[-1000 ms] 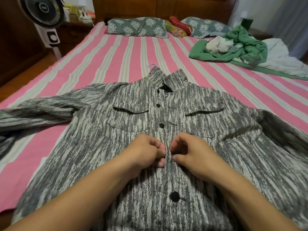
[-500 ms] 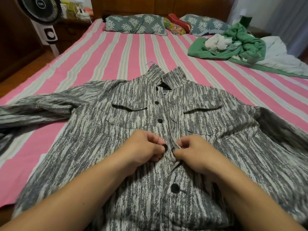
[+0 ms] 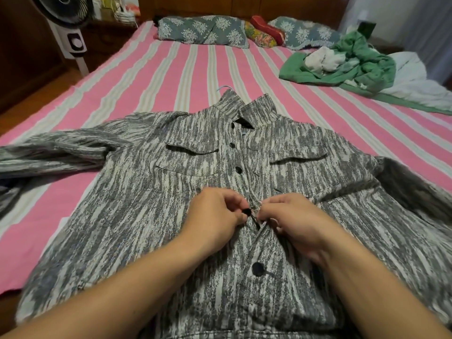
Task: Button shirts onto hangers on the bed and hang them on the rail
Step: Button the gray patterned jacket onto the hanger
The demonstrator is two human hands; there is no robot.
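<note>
Shirt: the grey-and-white streaked shirt (image 3: pixel 151 216) lies face up on the bed (image 3: pixel 137 77), collar toward the pillows, sleeves spread to either side, hem nearest the person.
Writing: none I can read; a small pale blue tag shows inside the open collar, too small to make out.
Hanger: a light wire hook (image 3: pixel 223 87) pokes out past the collar, lying on the sheet.
Buttons: two dark buttons (image 3: pixel 238 170) sit fastened below the collar; another dark button (image 3: pixel 258 269) sits lower on the placket, between the forearms.
Left hand: the left hand (image 3: pixel 215 216) has its fingers curled, thumb and forefinger pinching the middle button (image 3: pixel 247 211) at the placket edge.
Right hand: the right hand (image 3: pixel 291 218) is curled too, its fingertips pinching the opposite placket edge just beside that button, the cloth puckered up between the two hands.
Shirt against fingers: the two hands nearly touch at mid-chest, below the two flap pockets; the placket gapes slightly just beneath them.
Bed: pink sheet with pale stripes, shirt covering the near end.
Pillows: two teal floral pillows (image 3: pixel 203 31) at the headboard, a red bolster (image 3: pixel 267 29) between them.
Clothes pile: green and white garments (image 3: pixel 342 64) heaped on the far right of the bed, well apart from the shirt.
Fan: a standing fan (image 3: pixel 71 23) on the floor at the far left.
</note>
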